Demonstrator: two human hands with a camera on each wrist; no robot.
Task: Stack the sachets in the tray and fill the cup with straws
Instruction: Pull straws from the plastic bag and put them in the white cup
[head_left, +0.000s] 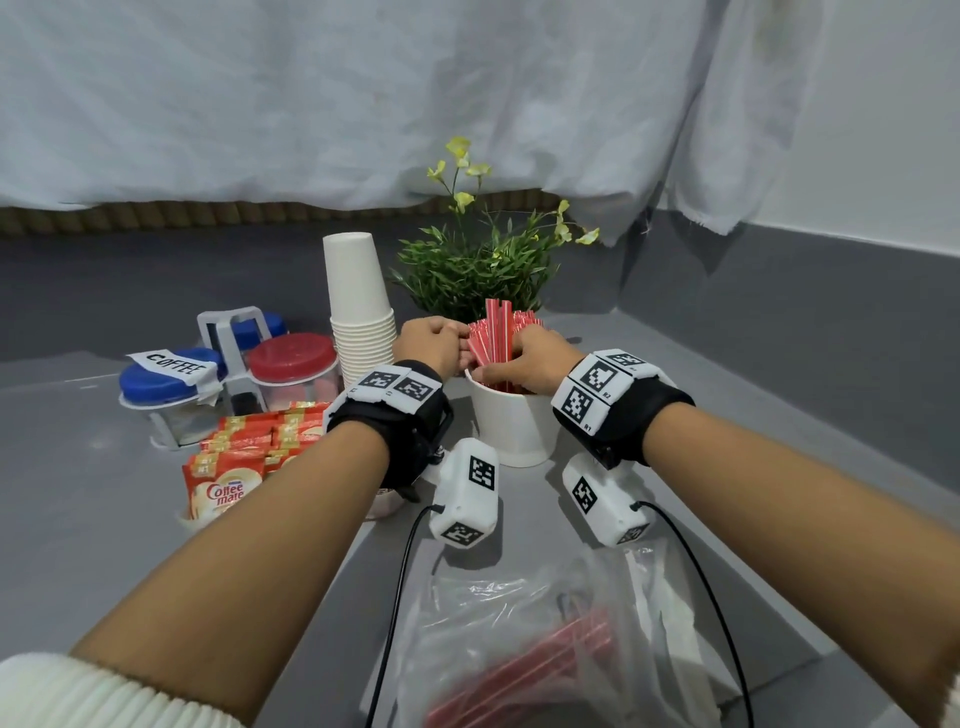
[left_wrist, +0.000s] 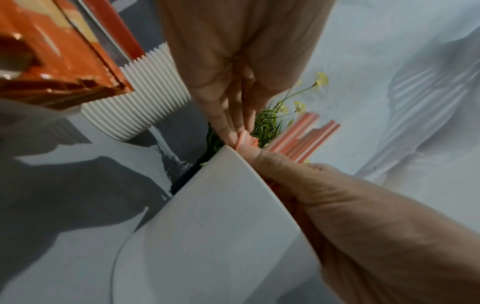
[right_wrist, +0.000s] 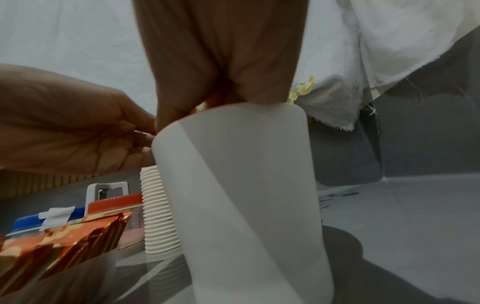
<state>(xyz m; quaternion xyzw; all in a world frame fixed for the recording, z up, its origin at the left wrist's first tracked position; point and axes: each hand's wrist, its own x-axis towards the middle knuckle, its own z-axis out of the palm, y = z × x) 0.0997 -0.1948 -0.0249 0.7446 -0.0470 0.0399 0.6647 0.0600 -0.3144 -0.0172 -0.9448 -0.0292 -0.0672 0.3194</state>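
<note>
From the head view, the left hand (head_left: 431, 345) and the right hand (head_left: 530, 364) meet over the white cup (head_left: 511, 426), both sets of fingers closed around the bundle of red straws (head_left: 493, 332) standing in it. The sachets (head_left: 244, 457) lie stacked in their tray, well to the left of the left fingers; a clear bag (head_left: 545, 639) with more straws lies nearer the person than both wrists. In the left wrist view, the left fingertips (left_wrist: 228, 133) press the straw ends just above the cup rim, the right thumb touching from the opposite side. In the right wrist view, the right fingers curl over the rim of the cup (right_wrist: 241, 185), gripping the straws there, which are mostly hidden.
</note>
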